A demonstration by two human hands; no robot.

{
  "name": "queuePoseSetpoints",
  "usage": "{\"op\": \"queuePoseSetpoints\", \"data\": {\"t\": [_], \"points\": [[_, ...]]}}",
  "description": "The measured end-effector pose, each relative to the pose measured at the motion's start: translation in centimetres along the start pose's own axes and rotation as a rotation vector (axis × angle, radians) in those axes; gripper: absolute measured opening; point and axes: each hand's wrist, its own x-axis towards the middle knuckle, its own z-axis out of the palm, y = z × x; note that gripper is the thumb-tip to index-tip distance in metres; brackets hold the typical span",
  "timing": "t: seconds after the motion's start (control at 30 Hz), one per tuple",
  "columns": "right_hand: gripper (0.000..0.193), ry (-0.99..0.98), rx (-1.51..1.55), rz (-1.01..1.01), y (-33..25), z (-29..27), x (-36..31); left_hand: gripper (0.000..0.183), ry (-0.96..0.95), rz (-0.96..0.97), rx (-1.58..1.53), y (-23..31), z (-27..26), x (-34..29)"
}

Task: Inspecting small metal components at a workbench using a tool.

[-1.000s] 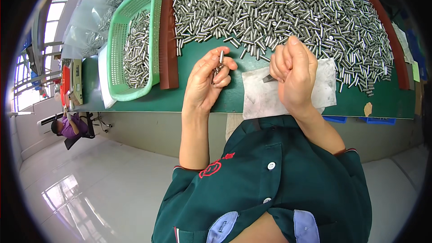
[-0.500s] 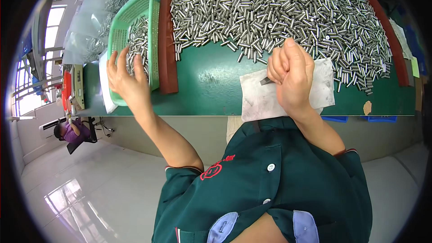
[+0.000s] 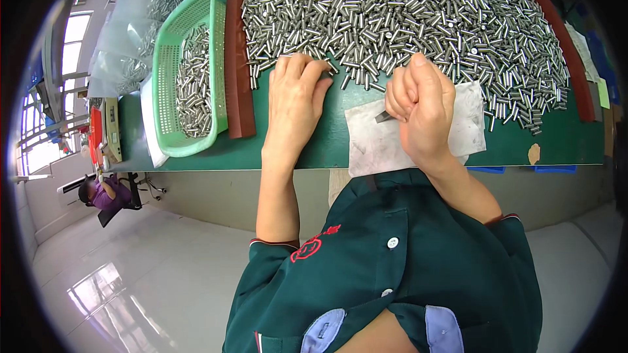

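Observation:
A wide heap of short, shiny metal pins (image 3: 392,13) covers the green tabletop. My left hand (image 3: 294,91) rests at the heap's near left edge, palm down with fingers bent. Its thumb stands apart from the index finger, close to a loose pin; nothing shows held, though the palm side is hidden. My right hand (image 3: 425,108) is closed, thumb uppermost, over a smudged white cloth (image 3: 369,147). From that fist sticks the flat end of a dark metal tool (image 3: 383,117); the rest of it is hidden. To the left, a green plastic basket (image 3: 159,91) holds more pins.
Red-brown barriers border the heap at left (image 3: 239,104) and right (image 3: 575,85). Clear bags of pins (image 3: 124,52) lie beyond the basket, with a scale (image 3: 112,127) nearby. A brown scrap (image 3: 534,155) lies near the front edge. A seated person (image 3: 108,191) is far left.
My left hand has moved right, from over the basket to the near edge of the pin heap. The right hand stays nearly still, gripping the tool.

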Motion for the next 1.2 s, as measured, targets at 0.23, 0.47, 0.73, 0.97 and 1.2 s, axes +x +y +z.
{"op": "queuePoseSetpoints", "data": {"t": [0.23,0.47,0.73,0.97,1.2], "points": [[0.035,-0.012,-0.026,-0.010,0.1,0.1,0.1,0.009,-0.049,0.034,-0.003,-0.2,0.1,-0.1],[0.035,0.031,0.057,0.035,-0.3,0.2,0.0,0.028,-0.065,0.225,-0.120,-0.2,0.0,0.0],[0.036,0.025,0.042,0.043,-0.3,0.5,-0.2,0.023,-0.059,0.269,-0.110,-0.1,0.3,-0.5],[0.035,0.018,0.028,0.040,-0.2,0.5,-0.1,0.019,-0.078,0.345,-0.036,0.1,-0.4,-0.6],[0.034,-0.006,0.031,0.030,-0.3,0.5,0.0,0.017,-0.240,0.242,-0.038,0.6,-1.2,-0.1]]}}
